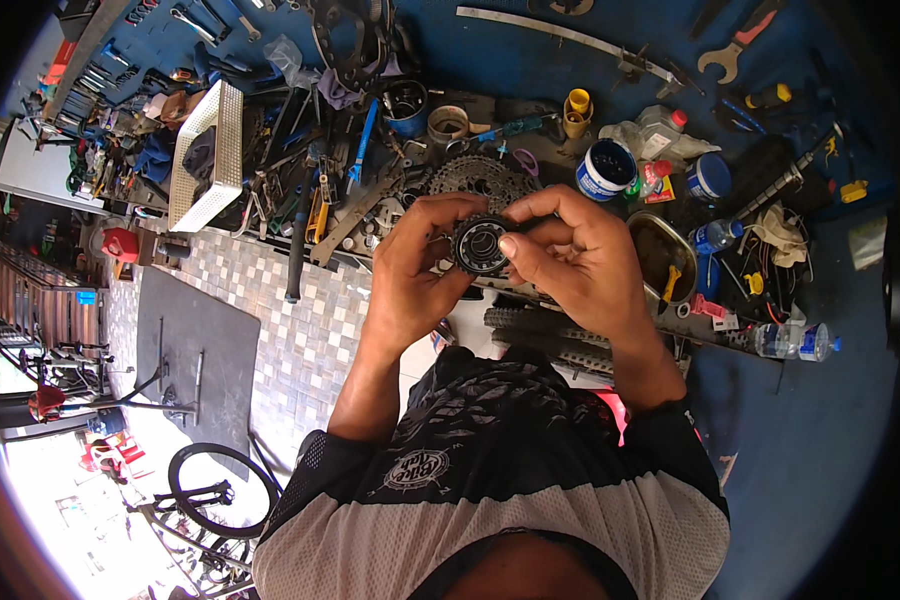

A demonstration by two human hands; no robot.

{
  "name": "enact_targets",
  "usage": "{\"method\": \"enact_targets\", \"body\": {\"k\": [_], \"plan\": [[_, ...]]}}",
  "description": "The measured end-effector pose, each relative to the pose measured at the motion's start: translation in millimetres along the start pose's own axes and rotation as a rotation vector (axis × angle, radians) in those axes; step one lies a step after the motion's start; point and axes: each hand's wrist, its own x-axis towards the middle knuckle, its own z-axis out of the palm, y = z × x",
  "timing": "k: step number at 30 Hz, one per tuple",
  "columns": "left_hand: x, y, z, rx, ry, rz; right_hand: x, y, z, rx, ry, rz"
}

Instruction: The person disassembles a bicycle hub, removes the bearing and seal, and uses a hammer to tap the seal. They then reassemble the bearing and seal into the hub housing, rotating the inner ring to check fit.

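Dark, glossy metal was seen on the ring-shaped part point(482, 245); matt cloth (partly mesh) was noted on the shirt point(530, 480).

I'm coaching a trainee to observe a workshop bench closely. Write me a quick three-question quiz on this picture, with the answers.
1. Multiple choice: what do the left hand and right hand hold together?
A) a clear bottle
B) a dark ring-shaped part
C) a red-handled wrench

2. True or false: the white perforated basket is to the left of both hands.

3. Fill in the blank: the thumb that overlaps the near face of the ring-shaped part belongs to the ____ hand.

Key: 1. B; 2. True; 3. right
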Motion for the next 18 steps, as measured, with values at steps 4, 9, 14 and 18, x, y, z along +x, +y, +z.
{"method": "enact_targets", "body": {"k": [4,9,14,18], "plan": [[6.2,-3.6,-2.0,0.028,0.000,0.022,6.1,0.5,-0.9,0.010,-0.003,-0.020],[3.6,-1.5,0.8,-0.039,0.002,0.006,3.2,-2.1,1.8,0.002,0.024,-0.046],[2.2,4.2,-0.1,-0.073,-0.035,-0.011,-1.0,-8.9,2.3,-0.039,0.012,-0.089],[-0.5,2.3,-2.1,-0.135,-0.049,-0.031,-5.6,-12.4,7.5,-0.221,0.048,-0.191]]}}
